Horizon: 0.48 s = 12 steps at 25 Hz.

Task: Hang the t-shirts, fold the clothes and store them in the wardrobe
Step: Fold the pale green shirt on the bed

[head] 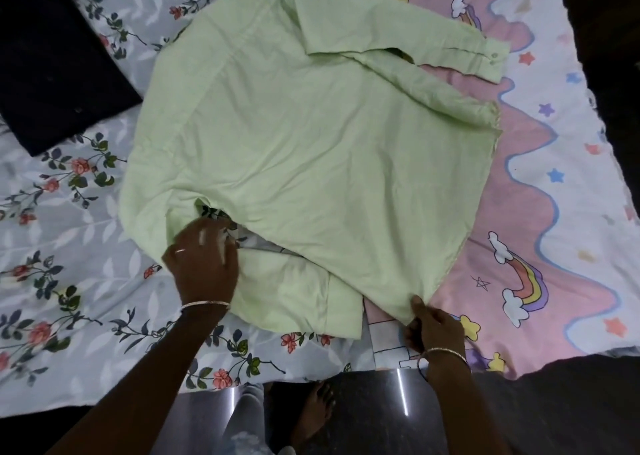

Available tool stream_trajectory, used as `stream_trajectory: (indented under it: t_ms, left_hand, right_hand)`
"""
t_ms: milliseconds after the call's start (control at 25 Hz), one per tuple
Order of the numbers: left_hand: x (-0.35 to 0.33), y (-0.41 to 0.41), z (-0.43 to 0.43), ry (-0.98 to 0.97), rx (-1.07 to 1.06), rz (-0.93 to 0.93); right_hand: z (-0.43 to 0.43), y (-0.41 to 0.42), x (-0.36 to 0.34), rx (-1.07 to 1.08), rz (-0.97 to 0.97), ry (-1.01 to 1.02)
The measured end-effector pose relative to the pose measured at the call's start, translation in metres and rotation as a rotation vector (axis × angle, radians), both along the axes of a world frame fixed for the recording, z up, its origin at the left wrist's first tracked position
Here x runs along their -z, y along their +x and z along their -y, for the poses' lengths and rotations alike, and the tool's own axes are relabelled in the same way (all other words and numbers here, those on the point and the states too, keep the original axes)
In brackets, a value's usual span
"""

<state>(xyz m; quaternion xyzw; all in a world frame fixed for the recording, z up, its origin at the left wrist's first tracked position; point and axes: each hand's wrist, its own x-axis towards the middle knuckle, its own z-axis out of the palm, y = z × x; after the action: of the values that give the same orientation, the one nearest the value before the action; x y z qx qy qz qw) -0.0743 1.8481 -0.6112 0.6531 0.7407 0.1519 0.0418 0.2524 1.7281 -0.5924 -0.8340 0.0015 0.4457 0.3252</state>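
It was a home bedroom: a bed under a floral sheet (69,247) and a rainbow-print blanket (554,212) filled the frame, with dark polished floor (381,420) along the bottom edge.

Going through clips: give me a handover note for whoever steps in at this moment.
Left hand: on the near sleeve of the pale green long-sleeved fabric shirt; grip blurred, unclear.
Right hand: pinches the shirt's near edge.
Shirt lies spread on the floral-sheeted bed, far sleeve folded across it; folded black garment at far left.
Done: black garment folded. Left: fold the shirt, store both.
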Motion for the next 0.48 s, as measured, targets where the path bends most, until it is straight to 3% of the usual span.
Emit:
stream_trajectory:
  t_ms: [120,240,360,480]
  left_hand:
    - [-0.01,-0.044,-0.021,-0.055,-0.539,0.299]
    - [-0.002,-0.091,-0.049,-0.243,-0.964,1.006]
    - [-0.005,-0.101,-0.059,-0.371,-0.945,1.439]
    - [-0.027,-0.086,-0.065,-0.447,-0.791,1.622]
  right_hand:
    - [0.001,-0.017,-0.006,0.014,-0.061,0.051]
    - [-0.006,-0.035,-0.007,0.1,-0.16,0.052]
    - [-0.014,-0.052,-0.001,0.24,-0.339,0.069]
    - [-0.023,-0.052,-0.001,0.312,-0.362,0.106]
